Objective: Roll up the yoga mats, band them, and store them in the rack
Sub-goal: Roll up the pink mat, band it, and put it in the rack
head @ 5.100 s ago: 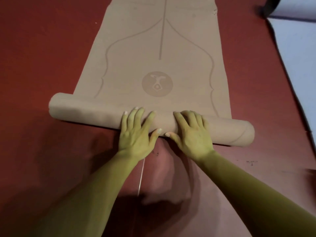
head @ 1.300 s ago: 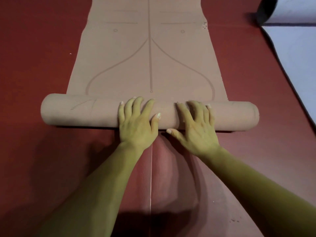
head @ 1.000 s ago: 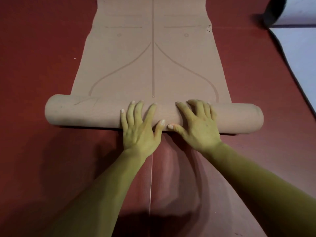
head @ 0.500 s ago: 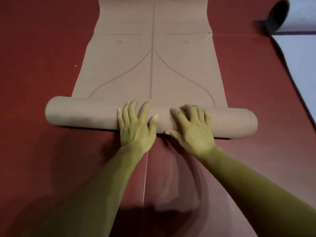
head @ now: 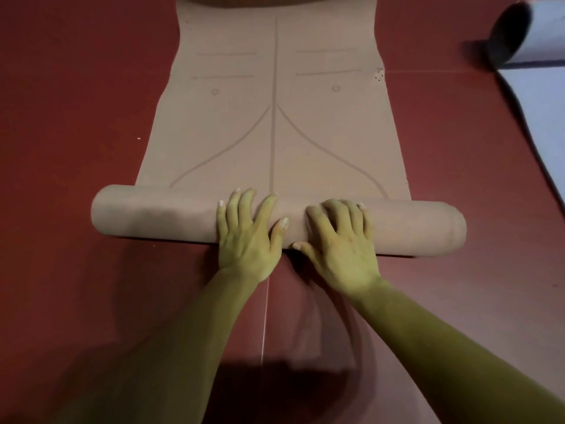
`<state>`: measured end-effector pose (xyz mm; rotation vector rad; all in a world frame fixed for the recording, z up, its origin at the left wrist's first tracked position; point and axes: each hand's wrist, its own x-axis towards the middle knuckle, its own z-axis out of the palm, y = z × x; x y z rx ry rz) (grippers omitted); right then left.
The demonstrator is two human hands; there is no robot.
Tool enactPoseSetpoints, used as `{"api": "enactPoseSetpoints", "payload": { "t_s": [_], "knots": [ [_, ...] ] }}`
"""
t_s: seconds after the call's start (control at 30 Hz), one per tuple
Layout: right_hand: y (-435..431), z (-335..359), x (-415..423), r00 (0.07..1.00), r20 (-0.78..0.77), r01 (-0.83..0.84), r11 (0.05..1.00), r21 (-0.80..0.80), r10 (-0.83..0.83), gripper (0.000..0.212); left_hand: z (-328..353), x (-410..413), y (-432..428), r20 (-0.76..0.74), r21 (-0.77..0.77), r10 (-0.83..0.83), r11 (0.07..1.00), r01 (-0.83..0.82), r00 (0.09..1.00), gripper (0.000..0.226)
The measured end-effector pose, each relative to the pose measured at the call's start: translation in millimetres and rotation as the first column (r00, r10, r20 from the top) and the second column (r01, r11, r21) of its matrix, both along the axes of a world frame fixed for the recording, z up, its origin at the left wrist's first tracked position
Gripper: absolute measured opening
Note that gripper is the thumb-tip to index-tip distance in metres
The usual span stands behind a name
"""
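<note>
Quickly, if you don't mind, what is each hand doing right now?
Left hand: open, fingers spread flat, pressing on the rolled part of the tan yoga mat.
Right hand: open, fingers resting over the same roll, gripping nothing.

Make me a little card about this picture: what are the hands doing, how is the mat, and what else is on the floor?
left hand: pressing flat on the rolled part, fingers spread
right hand: pressing on the rolled part, next to the left hand
brown mat: partly rolled; the rest lies flat ahead, printed with lines
band: none in view
pale mat: at the right edge, partly rolled too
floor: red
</note>
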<state>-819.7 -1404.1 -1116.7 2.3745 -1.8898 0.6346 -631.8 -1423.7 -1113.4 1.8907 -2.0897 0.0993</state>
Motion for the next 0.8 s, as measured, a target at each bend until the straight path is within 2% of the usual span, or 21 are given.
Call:
{"api": "enactPoseSetpoints", "payload": {
  "t_s": [0.07, 0.2, 0.33, 0.47, 0.67, 0.8],
  "knots": [
    [-8, 0, -2, 1.000, -0.006, -0.002, 1.000, -0.022, 0.002, 0.060, -6, 3, 5, -0.003, -0.067, -0.033, 0.997, 0.033, 0.999, 0.054],
    [-28, 5, -5, 1.000, -0.007, -0.021, 1.000, -0.011, 0.021, 0.064, -12, 3, -2, -0.010, -0.105, -0.063, 0.993, 0.061, 0.998, 0.055],
    [-44, 15, -2, 0.996, 0.074, 0.053, 0.996, 0.075, -0.058, 0.069, 0, -2, -34, 0.019, -0.024, -0.038, 0.999, 0.039, 0.999, 0.054],
    [-45, 6, -3, 1.000, -0.012, 0.005, 1.000, 0.025, -0.004, 0.076, 6, -7, -54, 0.044, 0.045, -0.007, 0.999, 0.005, 0.999, 0.055],
    [-64, 4, -8, 1.000, 0.002, 0.001, 1.000, 0.022, -0.001, 0.077, -3, 4, -54, -0.015, -0.090, -0.065, 0.994, 0.064, 0.998, 0.053],
    [-81, 12, -10, 1.000, -0.027, -0.003, 0.997, 0.076, 0.005, 0.078, -6, 9, -65, 0.024, -0.074, -0.084, 0.994, 0.086, 0.996, 0.052]
  ]
}}
